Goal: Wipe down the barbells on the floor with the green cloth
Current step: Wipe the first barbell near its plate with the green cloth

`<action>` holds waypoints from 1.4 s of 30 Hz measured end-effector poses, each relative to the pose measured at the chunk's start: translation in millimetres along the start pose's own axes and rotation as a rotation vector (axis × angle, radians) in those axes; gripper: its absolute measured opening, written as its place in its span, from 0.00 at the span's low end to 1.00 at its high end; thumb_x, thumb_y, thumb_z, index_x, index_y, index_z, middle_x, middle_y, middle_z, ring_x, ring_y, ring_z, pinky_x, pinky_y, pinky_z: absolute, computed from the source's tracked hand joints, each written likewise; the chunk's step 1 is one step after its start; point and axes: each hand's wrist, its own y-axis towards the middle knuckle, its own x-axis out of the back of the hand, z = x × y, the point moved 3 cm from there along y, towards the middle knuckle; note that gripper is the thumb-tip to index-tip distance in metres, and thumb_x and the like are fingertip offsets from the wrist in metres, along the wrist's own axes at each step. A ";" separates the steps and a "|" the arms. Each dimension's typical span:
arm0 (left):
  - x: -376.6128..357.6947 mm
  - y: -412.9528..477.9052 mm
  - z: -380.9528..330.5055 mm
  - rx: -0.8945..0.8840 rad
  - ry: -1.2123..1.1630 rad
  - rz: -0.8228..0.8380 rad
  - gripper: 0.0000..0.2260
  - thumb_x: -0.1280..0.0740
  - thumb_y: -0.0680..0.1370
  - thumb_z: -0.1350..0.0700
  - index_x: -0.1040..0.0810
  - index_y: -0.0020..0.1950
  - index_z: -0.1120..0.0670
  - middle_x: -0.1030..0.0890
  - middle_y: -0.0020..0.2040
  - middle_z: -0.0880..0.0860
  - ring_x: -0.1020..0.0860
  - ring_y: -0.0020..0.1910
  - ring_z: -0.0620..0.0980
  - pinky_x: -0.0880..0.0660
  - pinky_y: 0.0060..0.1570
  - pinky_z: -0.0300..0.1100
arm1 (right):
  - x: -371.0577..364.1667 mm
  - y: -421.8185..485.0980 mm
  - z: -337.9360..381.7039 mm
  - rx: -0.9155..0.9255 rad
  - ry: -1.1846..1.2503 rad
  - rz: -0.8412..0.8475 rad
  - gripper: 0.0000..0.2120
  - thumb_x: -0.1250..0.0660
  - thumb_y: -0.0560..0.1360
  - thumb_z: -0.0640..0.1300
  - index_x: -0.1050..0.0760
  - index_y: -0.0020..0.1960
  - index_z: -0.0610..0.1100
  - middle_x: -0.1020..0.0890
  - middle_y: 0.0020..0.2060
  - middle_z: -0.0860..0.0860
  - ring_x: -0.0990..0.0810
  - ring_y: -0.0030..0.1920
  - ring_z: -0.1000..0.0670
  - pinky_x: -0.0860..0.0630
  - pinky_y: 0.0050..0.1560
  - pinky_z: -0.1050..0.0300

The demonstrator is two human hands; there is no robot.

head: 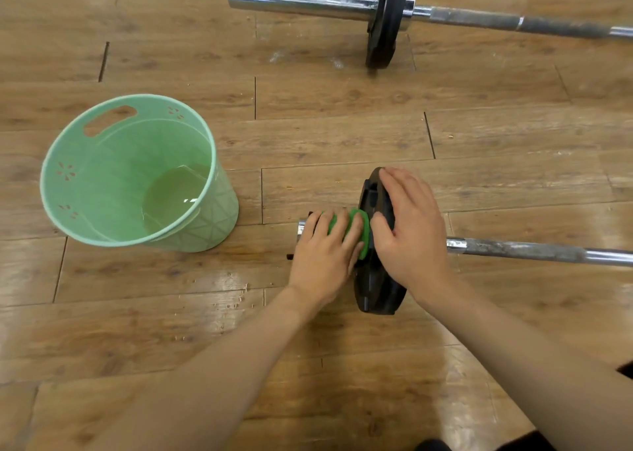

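Two barbells lie on the wooden floor (342,135). The near barbell (548,251) runs left to right in front of the person, and the far barbell (301,0) lies well apart at the top of the view.

The green cloth (360,233) sits on the near bar's left sleeve (301,227), bunched right up against the black plate (376,289). The left hand (322,252) grips it there, with its fingers (318,226) curled over the cloth and sleeve together. The right hand (411,235) lies across the top of the plate, fingers fairly straight and thumb spread, seemingly steadying it.

The cloth looks soft and thin, so it should wrap around the round steel easily. Gripping it around the sleeve suits a sliding or twisting rub. The bar is stiff and probably heavy, and since it rests on its plate it may roll, so a bracing hand on the plate makes sense. The chrome sleeve looks smooth and likely slippery when wet. The shaft to the right looks duller and rougher and may drag on the cloth.

A pale green bucket (205,231) holding some water stands to the left.
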 end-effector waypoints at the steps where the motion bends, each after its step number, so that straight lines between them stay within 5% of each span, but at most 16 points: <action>1: 1.7 -0.2 12.8 -0.084 0.010 0.016 0.21 0.44 0.86 0.48 0.27 0.73 0.58 0.21 0.62 0.59 0.24 0.58 0.61 0.30 0.63 0.55 | -0.5 -2.5 -0.5 0.015 -0.005 -0.004 0.31 0.44 0.76 0.49 0.29 0.75 0.36 0.26 0.73 0.42 0.32 0.76 0.42 0.33 0.76 0.39; 4: 9.1 0.1 62.0 -0.073 -0.012 0.094 0.19 0.45 0.85 0.45 0.21 0.59 0.58 0.19 0.48 0.58 0.21 0.45 0.61 0.25 0.44 0.52 | -1.2 -4.3 -0.8 0.039 0.011 -0.025 0.30 0.43 0.77 0.48 0.28 0.75 0.35 0.25 0.73 0.41 0.31 0.76 0.42 0.33 0.75 0.39; 6: 16.4 -0.6 79.0 0.007 -0.035 0.103 0.19 0.46 0.85 0.46 0.22 0.53 0.57 0.20 0.44 0.58 0.21 0.41 0.61 0.26 0.40 0.52 | -2.4 -3.7 -1.0 0.028 0.024 -0.037 0.30 0.43 0.76 0.48 0.28 0.74 0.35 0.25 0.72 0.41 0.31 0.75 0.42 0.32 0.75 0.39; 12: 4.3 4.8 5.8 -0.054 0.002 0.066 0.20 0.44 0.86 0.48 0.25 0.71 0.58 0.20 0.59 0.59 0.23 0.55 0.60 0.29 0.61 0.55 | -0.1 -1.6 -1.3 0.003 0.013 -0.044 0.31 0.43 0.76 0.49 0.28 0.75 0.36 0.25 0.73 0.42 0.31 0.76 0.43 0.32 0.75 0.39; 17: 8.2 -1.9 18.7 -0.106 0.021 0.045 0.20 0.41 0.86 0.47 0.26 0.72 0.58 0.21 0.62 0.60 0.24 0.56 0.61 0.31 0.61 0.53 | -1.0 -4.8 0.3 0.025 0.013 -0.033 0.30 0.43 0.76 0.48 0.29 0.75 0.36 0.26 0.73 0.42 0.31 0.75 0.42 0.31 0.74 0.39; 22: 7.2 -36.0 22.2 -0.016 0.073 0.041 0.21 0.37 0.84 0.46 0.27 0.72 0.57 0.23 0.66 0.63 0.29 0.64 0.63 0.35 0.72 0.56 | 0.3 -29.3 2.2 0.103 0.001 -0.083 0.29 0.40 0.76 0.43 0.30 0.75 0.33 0.27 0.74 0.40 0.33 0.77 0.40 0.34 0.76 0.38; 28: 29.5 13.8 30.4 0.139 -0.051 0.285 0.19 0.44 0.86 0.43 0.20 0.52 0.53 0.18 0.45 0.56 0.20 0.43 0.60 0.32 0.40 0.49 | -1.7 -32.3 1.3 0.113 0.031 -0.113 0.29 0.39 0.76 0.44 0.29 0.75 0.32 0.27 0.73 0.39 0.33 0.77 0.39 0.35 0.77 0.40; 30: 27.2 32.1 28.0 0.200 -0.051 0.413 0.21 0.47 0.87 0.43 0.18 0.49 0.51 0.16 0.45 0.54 0.17 0.44 0.59 0.34 0.36 0.46 | -2.6 -28.3 0.2 0.099 0.049 -0.105 0.29 0.40 0.76 0.45 0.29 0.75 0.33 0.27 0.73 0.39 0.33 0.77 0.40 0.35 0.77 0.40; 34: 28.9 21.4 9.1 0.139 0.002 0.348 0.20 0.49 0.87 0.46 0.18 0.57 0.51 0.17 0.49 0.54 0.19 0.47 0.58 0.31 0.43 0.49 | -3.4 -31.7 1.7 0.119 0.036 -0.118 0.29 0.39 0.76 0.43 0.29 0.74 0.32 0.26 0.73 0.39 0.32 0.77 0.39 0.33 0.76 0.38; 36: 21.0 -3.5 -11.3 0.092 0.003 0.282 0.21 0.50 0.86 0.47 0.23 0.69 0.54 0.19 0.59 0.56 0.22 0.57 0.58 0.29 0.60 0.53 | -2.0 -35.8 3.0 0.137 0.024 -0.127 0.29 0.39 0.75 0.42 0.29 0.74 0.32 0.26 0.73 0.38 0.32 0.77 0.38 0.34 0.76 0.37; 38: 13.1 -24.1 -17.7 0.069 -0.007 0.222 0.23 0.49 0.86 0.48 0.30 0.77 0.56 0.23 0.69 0.58 0.26 0.69 0.60 0.37 0.75 0.55 | -0.6 -41.2 4.0 0.160 0.007 -0.124 0.29 0.39 0.75 0.42 0.29 0.74 0.32 0.27 0.73 0.38 0.33 0.77 0.37 0.34 0.76 0.38; 40: 10.6 -36.2 -10.0 -0.020 0.007 0.160 0.23 0.46 0.87 0.47 0.34 0.80 0.55 0.26 0.73 0.59 0.28 0.73 0.60 0.40 0.78 0.55 | -0.5 -48.2 4.3 0.184 -0.006 -0.129 0.29 0.38 0.75 0.42 0.29 0.74 0.31 0.27 0.72 0.37 0.32 0.76 0.37 0.34 0.76 0.38; 42: 11.1 -33.4 3.8 -0.093 0.062 0.192 0.23 0.43 0.86 0.44 0.31 0.77 0.55 0.23 0.68 0.59 0.25 0.66 0.61 0.34 0.71 0.55 | -1.3 -50.3 4.1 0.194 0.003 -0.133 0.29 0.38 0.75 0.42 0.29 0.73 0.31 0.27 0.72 0.37 0.32 0.76 0.36 0.34 0.76 0.38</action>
